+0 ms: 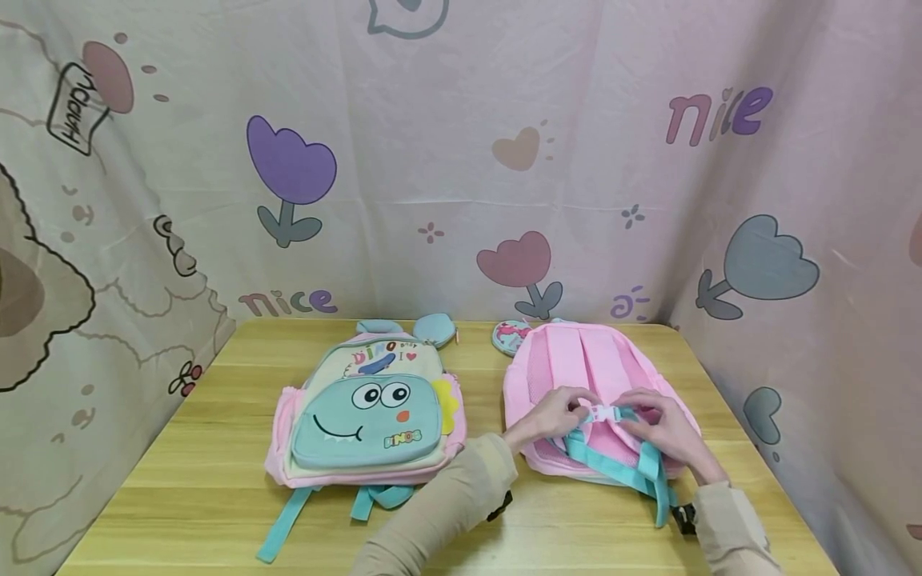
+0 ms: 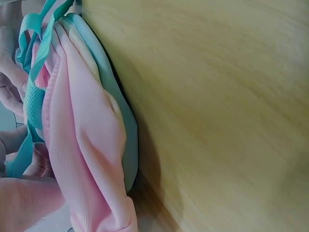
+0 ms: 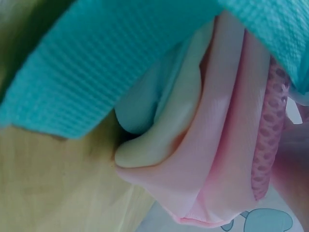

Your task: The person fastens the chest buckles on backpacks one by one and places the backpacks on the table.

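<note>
Buckle (image 1: 603, 414), white, sits right of centre in the head view, over the back panel of a pink child's backpack (image 1: 540, 372) lying straps-up on a wood-grain table (image 1: 194, 448). The left hand (image 1: 553, 416) has its thumb and fingertips clamped at the buckle's left end; the right hand (image 1: 664, 424) pinches teal webbing (image 1: 612, 470) just beside its right end. 2 padded shoulder straps (image 1: 599, 360) run up from there, and more webbing loops below the hands toward the lower right of the frame. A round pouch (image 1: 511, 338) rests at the pack's upper left. Left of centre, a dinosaur-face backpack (image 1: 366, 420) lies front-up, with a light-blue pouch (image 1: 434, 330) by its top. A tulip-print curtain (image 1: 432, 160) fills the upper frame. Webbing covers the top of the right wrist view.
</note>
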Demonstrator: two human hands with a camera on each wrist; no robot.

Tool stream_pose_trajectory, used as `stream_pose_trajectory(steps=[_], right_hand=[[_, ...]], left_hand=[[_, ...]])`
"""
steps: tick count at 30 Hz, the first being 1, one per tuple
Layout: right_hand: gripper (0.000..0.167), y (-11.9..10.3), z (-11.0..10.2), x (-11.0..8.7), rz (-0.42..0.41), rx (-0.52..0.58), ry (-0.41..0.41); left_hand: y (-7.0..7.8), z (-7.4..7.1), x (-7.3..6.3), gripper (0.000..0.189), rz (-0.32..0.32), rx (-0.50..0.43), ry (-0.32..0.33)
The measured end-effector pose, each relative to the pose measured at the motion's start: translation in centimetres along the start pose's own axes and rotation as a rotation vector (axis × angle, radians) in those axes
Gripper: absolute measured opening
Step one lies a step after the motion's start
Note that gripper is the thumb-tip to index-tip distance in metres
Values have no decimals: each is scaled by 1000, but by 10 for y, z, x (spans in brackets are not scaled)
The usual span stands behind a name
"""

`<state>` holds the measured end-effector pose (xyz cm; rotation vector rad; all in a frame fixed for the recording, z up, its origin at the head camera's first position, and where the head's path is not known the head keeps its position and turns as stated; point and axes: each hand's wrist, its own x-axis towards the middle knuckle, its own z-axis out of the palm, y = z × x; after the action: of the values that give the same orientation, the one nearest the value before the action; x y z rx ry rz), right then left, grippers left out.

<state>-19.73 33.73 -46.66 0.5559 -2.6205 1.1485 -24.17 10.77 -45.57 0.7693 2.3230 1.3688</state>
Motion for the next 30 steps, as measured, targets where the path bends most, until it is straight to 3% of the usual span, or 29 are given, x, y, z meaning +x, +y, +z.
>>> stream_pose_trajectory(steps=[12,24,30], right_hand=[[23,4,4,4,-24,-9,-20],[26,0,0,3,-21,8,-53],[28,-2,-3,1,-20,14,-63]], left_hand=[[5,9,0,20,-62,9,130],[5,7,-2,21,-50,-18,111],[3,5,-4,20,-32,15,108]])
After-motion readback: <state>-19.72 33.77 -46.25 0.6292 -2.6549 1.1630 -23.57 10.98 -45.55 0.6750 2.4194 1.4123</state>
